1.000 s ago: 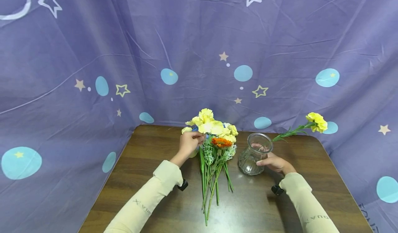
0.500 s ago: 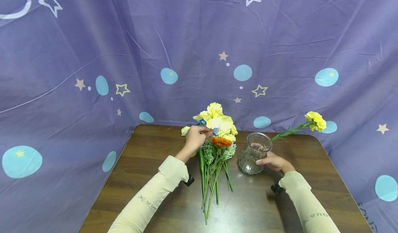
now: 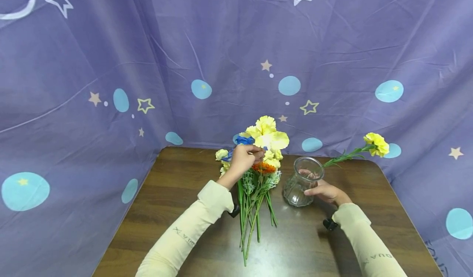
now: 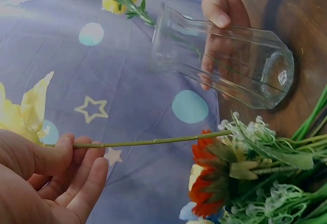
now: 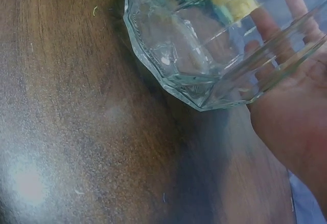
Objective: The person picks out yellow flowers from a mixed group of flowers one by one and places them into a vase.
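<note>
My left hand (image 3: 246, 160) pinches the green stem (image 4: 133, 143) of a pale yellow iris-like flower (image 3: 271, 137) between thumb and fingers, close under its bloom. The lower stem runs toward the bunch of flowers on the table, where an orange-red daisy-like flower (image 4: 207, 175) and small white sprigs (image 4: 250, 132) lie. My right hand (image 3: 325, 192) grips the clear glass vase (image 3: 301, 184) from its right side, thumb in front and fingers behind the glass. One yellow carnation (image 3: 377, 144) leans out of the vase to the right, its thin stem showing through the glass in the left wrist view.
Blue flowers (image 3: 244, 140) and more pale yellow blooms (image 3: 221, 154) lie at the back of the bunch, with loose green stems (image 3: 253, 227) pointing toward the front. A purple patterned cloth (image 3: 236, 55) hangs behind the wooden table (image 3: 177, 178).
My left hand has moved right and slightly up, drawing the pale yellow flower with it and uncovering blue blooms beneath. My right hand and the vase have stayed in place.
</note>
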Available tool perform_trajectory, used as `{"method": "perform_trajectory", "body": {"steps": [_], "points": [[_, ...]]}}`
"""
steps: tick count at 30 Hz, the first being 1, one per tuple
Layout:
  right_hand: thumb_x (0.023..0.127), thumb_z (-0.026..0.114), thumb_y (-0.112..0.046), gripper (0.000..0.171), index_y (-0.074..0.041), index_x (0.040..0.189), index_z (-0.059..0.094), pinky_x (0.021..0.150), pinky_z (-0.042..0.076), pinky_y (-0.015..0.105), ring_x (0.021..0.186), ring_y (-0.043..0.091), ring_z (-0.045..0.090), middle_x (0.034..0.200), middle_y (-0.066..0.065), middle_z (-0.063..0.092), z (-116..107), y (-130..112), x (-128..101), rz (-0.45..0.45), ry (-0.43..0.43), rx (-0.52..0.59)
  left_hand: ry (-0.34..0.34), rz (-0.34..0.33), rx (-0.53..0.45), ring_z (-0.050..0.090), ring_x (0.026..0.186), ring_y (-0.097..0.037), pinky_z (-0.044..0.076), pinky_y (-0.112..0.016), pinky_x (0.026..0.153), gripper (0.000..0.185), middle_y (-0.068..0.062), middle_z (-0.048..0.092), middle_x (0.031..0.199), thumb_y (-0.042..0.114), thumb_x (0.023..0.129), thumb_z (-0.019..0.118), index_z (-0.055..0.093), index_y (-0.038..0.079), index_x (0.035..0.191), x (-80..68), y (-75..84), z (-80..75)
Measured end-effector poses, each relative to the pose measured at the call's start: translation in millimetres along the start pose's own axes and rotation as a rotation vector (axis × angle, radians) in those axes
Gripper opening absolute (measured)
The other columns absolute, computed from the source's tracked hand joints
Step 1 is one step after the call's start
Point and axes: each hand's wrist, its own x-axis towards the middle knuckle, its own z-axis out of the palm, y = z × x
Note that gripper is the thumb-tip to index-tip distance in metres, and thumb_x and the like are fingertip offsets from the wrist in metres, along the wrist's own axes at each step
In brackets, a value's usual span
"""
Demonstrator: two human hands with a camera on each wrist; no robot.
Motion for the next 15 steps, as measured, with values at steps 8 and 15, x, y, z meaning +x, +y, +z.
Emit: {"method": "perform_trajectory", "body": {"steps": [8,15], "points": [[0.084,0.068,0.004,0.073,-0.027,0.144,0.04,0.104,0.041,0.024,0.125,-0.001,0.054,0.135,-0.02,0.057,3.1,-1.7,-0.4,0.023,0.033,-0.037,-0.02,-0.021,-0.078,0.077,0.09,-0.029,0.063,-0.034,0.079,0.017,-0.02,0.077,0.105,0.005,0.096,0.069,0.077,-0.004,0.108,2.8,5.9,13.4],[0.083,0.068,0.002,0.073,-0.03,0.143,0.04,0.106,0.036,0.034,0.125,-0.002,0.052,0.136,-0.02,0.053,2.3,-2.9,0.2,0.053,0.063,-0.074,-0.028,0.012,-0.08,0.076,0.093,-0.032,0.062,-0.044,0.082,0.019,-0.019,0.078,0.102,0.008,0.096,0.07,0.077,-0.003,0.11,4.0,12.1,21.9]]}}
